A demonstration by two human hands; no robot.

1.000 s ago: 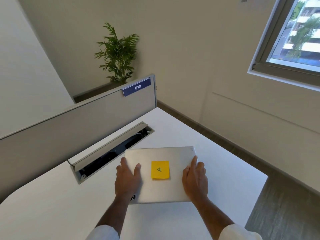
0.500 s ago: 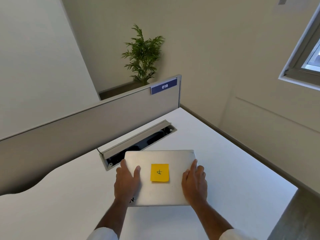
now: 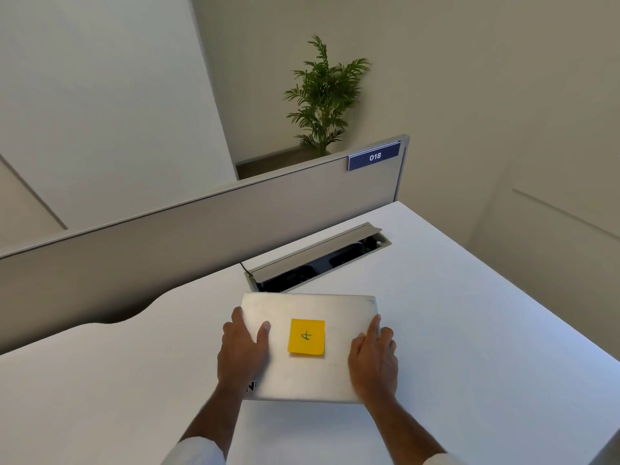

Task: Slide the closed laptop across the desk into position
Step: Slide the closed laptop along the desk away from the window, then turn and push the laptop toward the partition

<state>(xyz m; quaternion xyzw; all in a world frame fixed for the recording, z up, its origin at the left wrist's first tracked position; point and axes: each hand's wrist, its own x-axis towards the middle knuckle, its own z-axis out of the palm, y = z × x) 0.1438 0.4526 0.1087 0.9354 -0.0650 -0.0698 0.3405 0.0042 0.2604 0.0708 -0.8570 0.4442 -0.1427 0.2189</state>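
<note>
- The closed laptop lies flat on the white desk, its far edge just beside the open cable slot set into the desktop.
- A yellow sticky note sits in the middle of the lid.
- The left hand lies flat over the left edge, fingers spread on the lid, thumb pointing inward; it presses rather than clamps.
- The right hand rests the same way over the right edge, fingers wrapped slightly around the side.
- Judging by its thin metal shell, the laptop is stiff, moderately heavy and smooth; it should glide easily on this surface, yet palms may slip on the lid.
- Holding both side edges looks best for steering it straight; pushing it further forward risks tipping a corner into the slot.
- The desktop is smooth, white and bare apart from the slot.
- A grey divider with a "018" label backs the desk; a potted plant stands beyond against plain walls.
</note>
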